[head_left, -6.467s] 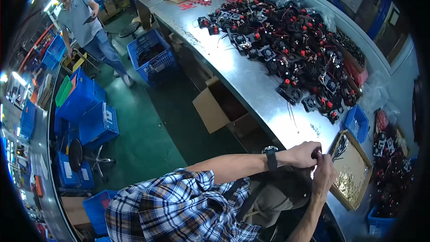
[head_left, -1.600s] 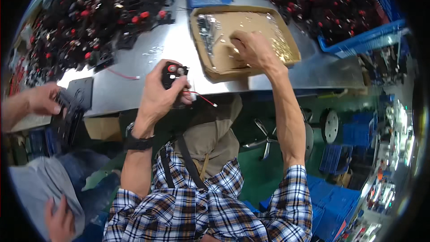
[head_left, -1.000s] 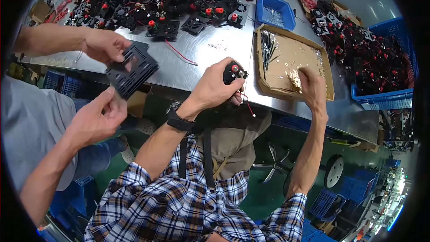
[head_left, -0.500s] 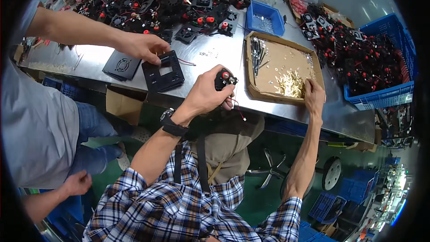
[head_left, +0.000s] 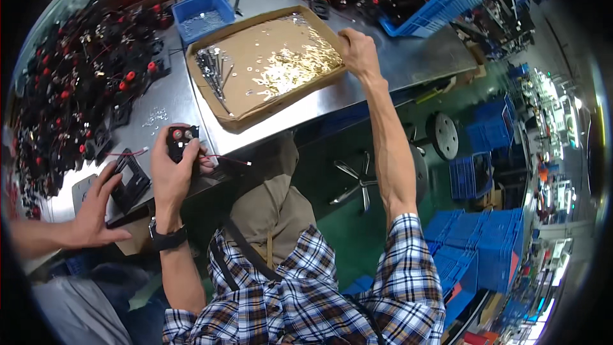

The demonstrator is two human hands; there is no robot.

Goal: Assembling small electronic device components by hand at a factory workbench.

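My left hand (head_left: 171,169) is closed around a small black part (head_left: 185,135) with a red knob and a metal post on its face. Thin wires with a white plug (head_left: 248,163) hang from that part. My right hand (head_left: 361,54) is at the right rim of a shallow cardboard tray (head_left: 230,122), fingers curled together; what they grip, if anything, is hidden. Inside the tray lie a pile of small gold-coloured metal pieces (head_left: 290,71), scattered washers and a bunch of long dark rods (head_left: 214,76).
At left, another person's hand (head_left: 92,214) is spread beside a black square housing (head_left: 132,182). Black assemblies with red knobs (head_left: 83,89) heap the table's left side. A blue bin (head_left: 204,16) of small parts stands behind the tray; a blue crate (head_left: 440,0) is far right.
The view has turned, shifting the table and tray leftward. My left hand still holds the black part, and my right stays by the tray's right side. The other person's hand has left the housing's top.
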